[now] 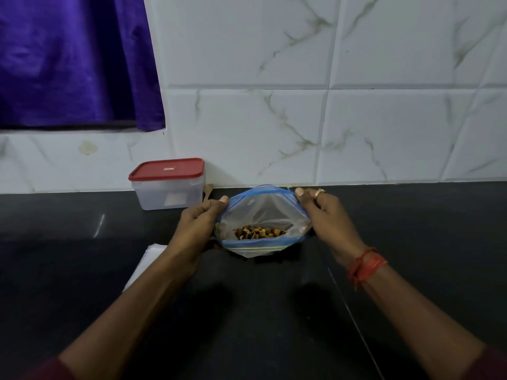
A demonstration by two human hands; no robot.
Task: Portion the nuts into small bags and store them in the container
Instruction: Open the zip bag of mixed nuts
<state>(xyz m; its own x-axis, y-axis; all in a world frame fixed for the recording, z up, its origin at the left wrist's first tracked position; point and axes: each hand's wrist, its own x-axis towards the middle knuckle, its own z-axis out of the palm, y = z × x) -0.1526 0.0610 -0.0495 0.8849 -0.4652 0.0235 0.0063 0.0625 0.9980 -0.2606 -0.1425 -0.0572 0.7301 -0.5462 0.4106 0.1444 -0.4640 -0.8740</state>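
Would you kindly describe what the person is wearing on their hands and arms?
The right hand carries a gold-coloured ring, and its wrist an orange-red thread band. The left hand shows no jewellery. Dark maroon sleeves show at both bottom corners; the forearms are bare.

The black counter (411, 242) offers free passage right of the zip bag (263, 212) and in front of it — behind, the tiled wall (356, 133) blocks; the red-lidded container (168, 187) stands back-left, white sheets (149, 259) lie front-left.

Clear zip bag (263, 212) open — nuts (260, 233) inside, red-lidded container (168, 185) shut
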